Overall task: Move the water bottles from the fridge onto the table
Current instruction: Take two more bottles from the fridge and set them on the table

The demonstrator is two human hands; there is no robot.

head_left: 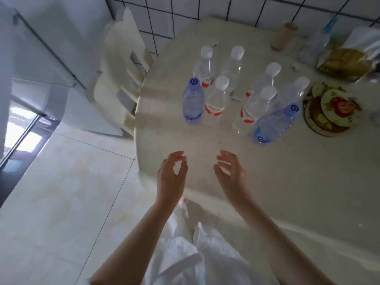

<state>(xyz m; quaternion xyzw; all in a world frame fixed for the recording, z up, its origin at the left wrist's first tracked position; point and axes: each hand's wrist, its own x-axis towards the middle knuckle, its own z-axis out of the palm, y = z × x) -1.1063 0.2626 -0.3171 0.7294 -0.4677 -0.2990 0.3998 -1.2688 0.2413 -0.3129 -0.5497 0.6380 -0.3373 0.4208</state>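
Several water bottles stand upright on the pale table (pixel 205 140). Two have blue caps: one at the left (pixel 192 101) and one nearer at the right (pixel 274 125). The others are clear with white caps and red labels, such as the bottle (pixel 216 101) beside the left blue one. My left hand (pixel 171 175) and my right hand (pixel 230 172) hover over the table's near edge, palms facing each other, fingers curled and apart, holding nothing. Both hands are short of the bottles. The fridge (pixel 30 64) stands at the left.
A cream chair (pixel 121 79) stands at the table's left end, between table and fridge. On the table's right side lie round picture coasters (pixel 329 109), a food bag (pixel 349 58), a brown cylinder (pixel 283 36) and another clear bottle (pixel 314 46). Tiled wall behind, tiled floor at the left.
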